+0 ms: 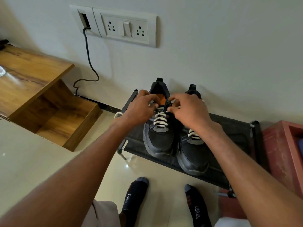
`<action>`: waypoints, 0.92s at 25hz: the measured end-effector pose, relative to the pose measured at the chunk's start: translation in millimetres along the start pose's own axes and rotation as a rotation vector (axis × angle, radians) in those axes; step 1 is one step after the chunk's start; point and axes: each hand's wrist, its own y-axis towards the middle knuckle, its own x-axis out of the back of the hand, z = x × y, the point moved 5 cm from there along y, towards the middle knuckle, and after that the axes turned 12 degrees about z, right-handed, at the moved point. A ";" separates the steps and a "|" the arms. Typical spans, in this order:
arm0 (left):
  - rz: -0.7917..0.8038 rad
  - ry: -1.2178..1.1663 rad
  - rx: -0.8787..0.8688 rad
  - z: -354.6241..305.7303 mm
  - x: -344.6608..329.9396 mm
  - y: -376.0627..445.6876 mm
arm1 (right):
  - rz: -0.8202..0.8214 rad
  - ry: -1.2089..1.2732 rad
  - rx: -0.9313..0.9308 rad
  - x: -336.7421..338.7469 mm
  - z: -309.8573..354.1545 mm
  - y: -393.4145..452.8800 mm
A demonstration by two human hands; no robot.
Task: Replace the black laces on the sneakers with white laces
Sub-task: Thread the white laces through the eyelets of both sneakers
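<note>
Sneakers of black mesh, left sneaker [158, 138] and right sneaker [193, 153], stand side by side on a black fabric rack [229, 128]. Left hand [139, 110] and right hand [188, 110] each pinch the woven white lace [159, 119] at the left sneaker's top eyelets.

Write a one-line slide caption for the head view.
Both hands, left and right, work a white lace at the left sneaker's top eyelets on a black rack.
</note>
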 end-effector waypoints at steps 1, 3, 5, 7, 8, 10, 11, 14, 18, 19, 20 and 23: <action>-0.015 0.000 0.008 -0.2 2.0 -0.7 | 0.072 -0.019 -0.024 -4.9 -0.2 1.5; -0.052 -0.011 0.012 0.5 7.2 -3.6 | 0.099 -0.044 -0.060 -4.2 -5.5 3.5; -0.067 -0.002 0.000 2.0 11.0 -6.3 | 0.083 -0.054 -0.075 0.3 -8.8 3.3; -0.071 0.041 0.002 -1.2 12.3 -9.5 | 0.172 0.079 -0.074 1.7 -9.1 2.9; -0.087 0.067 0.005 -4.5 13.3 -10.1 | 0.269 0.241 -0.067 1.5 -7.3 1.4; -0.158 0.075 0.010 -9.5 17.7 -8.7 | 0.459 0.605 -0.023 4.2 3.1 -6.9; -0.195 0.033 0.019 -10.3 20.1 -7.8 | 0.516 0.753 0.021 7.4 9.7 -10.8; -0.276 -0.296 0.070 -8.1 25.2 -9.4 | 0.529 0.959 0.125 11.7 22.8 -12.1; -0.151 -0.887 0.196 -11.3 15.6 -20.8 | 0.294 0.944 0.111 5.3 28.1 -1.0; -0.082 -0.976 0.214 -14.7 10.5 -21.7 | 0.267 0.980 0.088 2.4 28.5 1.4; -0.021 -1.045 0.216 -18.0 6.4 -22.1 | 0.249 1.021 0.056 -0.2 28.8 3.1; 0.083 -1.132 0.163 -23.7 -1.6 -20.9 | 0.220 1.170 -0.050 -4.4 26.1 5.0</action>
